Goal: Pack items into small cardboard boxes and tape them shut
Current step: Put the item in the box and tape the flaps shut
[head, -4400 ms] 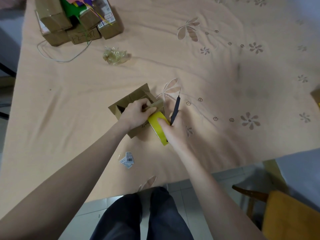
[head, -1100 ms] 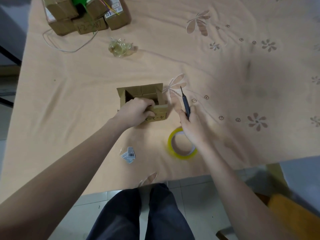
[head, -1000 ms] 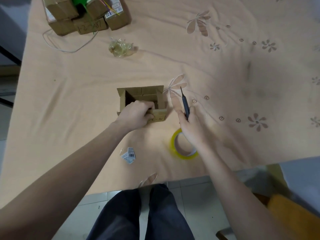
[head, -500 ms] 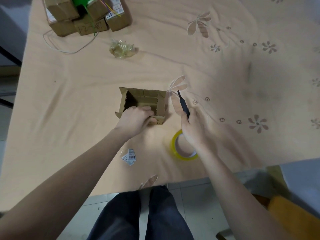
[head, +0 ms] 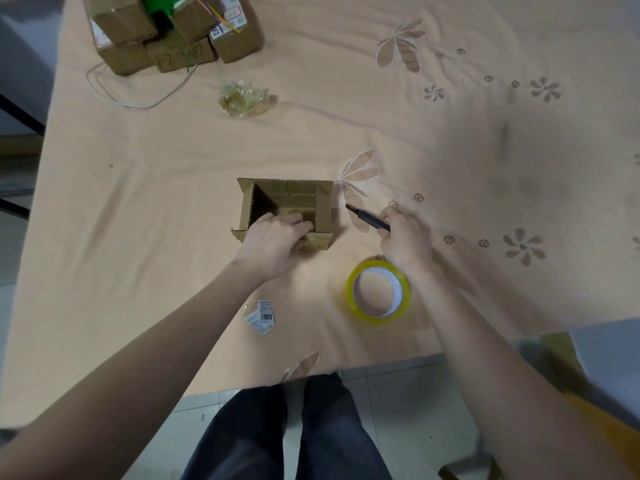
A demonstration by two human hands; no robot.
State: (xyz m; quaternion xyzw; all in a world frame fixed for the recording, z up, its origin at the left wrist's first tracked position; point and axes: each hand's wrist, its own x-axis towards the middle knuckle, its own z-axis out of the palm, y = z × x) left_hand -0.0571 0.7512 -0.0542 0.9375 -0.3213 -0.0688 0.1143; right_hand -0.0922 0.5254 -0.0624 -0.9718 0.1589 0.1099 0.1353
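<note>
A small open cardboard box [head: 287, 199] stands upright in the middle of the peach tablecloth, its flaps up and its inside dark. My left hand [head: 277, 237] grips the box's near wall, fingers curled over the edge into the opening. To the right, my right hand [head: 403, 237] holds a dark pen-like tool [head: 367, 219] whose tip points left toward the box. A yellow tape roll [head: 379, 294] lies flat on the cloth just below my right hand, touched by neither hand.
Several taped cardboard boxes [head: 173, 32] with a green item and coloured strings sit at the far left, a thin wire [head: 138, 98] looping beside them. A crumpled ball of clear tape [head: 244, 98] lies beyond the box. Barcode labels [head: 261, 315] lie near the table's front edge [head: 311, 368].
The tape roll left my right hand and now lies flat on the cloth. My left hand turned the box upright and square. The tool has tilted to point left.
</note>
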